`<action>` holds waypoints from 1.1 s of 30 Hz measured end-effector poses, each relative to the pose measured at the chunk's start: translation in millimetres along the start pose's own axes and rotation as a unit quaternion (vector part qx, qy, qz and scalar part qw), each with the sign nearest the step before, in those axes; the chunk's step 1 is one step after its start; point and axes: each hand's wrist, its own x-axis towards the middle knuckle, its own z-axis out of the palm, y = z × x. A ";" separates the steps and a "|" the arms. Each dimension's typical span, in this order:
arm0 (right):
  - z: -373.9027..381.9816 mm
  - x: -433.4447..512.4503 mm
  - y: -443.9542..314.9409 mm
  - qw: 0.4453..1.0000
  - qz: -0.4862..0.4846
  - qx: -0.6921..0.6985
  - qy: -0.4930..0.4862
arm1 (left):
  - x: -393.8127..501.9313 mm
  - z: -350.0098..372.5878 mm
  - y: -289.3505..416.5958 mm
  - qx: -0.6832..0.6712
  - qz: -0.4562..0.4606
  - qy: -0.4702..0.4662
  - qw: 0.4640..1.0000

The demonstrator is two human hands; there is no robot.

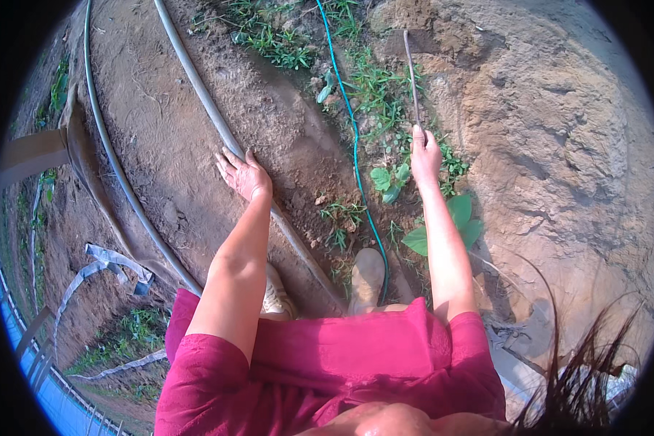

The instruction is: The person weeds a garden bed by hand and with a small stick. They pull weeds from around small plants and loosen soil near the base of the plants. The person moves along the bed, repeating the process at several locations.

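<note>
My right hand (426,158) is closed around the thin wooden handle of what looks like a hoe (412,76). The tool points away from me, and its flat, soil-coloured blade lies against the dirt at the foot of the bank. My left hand (245,177) is palm down with the fingers spread. It lies over a thick grey hose (201,87) and seems to touch it without gripping. Between my hands, a teal rope (354,131) runs along the ground through low green weeds (379,92) and ends beside my shoe (368,275).
A rough earth bank (550,136) rises on the right. On the left, a second hose (109,147) curves across bare soil, near a strip of silvery sheeting (122,261). Broad-leaved plants (458,218) grow beside my right forearm. Blue sheeting (54,403) shows at the lower left.
</note>
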 end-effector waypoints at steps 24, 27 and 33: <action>30.8 33.6 31.0 0.989 -0.028 -0.141 -0.039 | -1.4 -5.7 5.2 0.005 0.000 0.003 1.000; 30.6 45.2 26.9 0.987 -0.090 -0.130 -0.029 | -1.9 -5.7 5.7 0.003 -0.001 0.010 1.000; 8.7 1.1 50.1 0.984 0.016 -0.167 -0.056 | -0.6 -5.8 6.2 -0.005 -0.008 0.008 1.000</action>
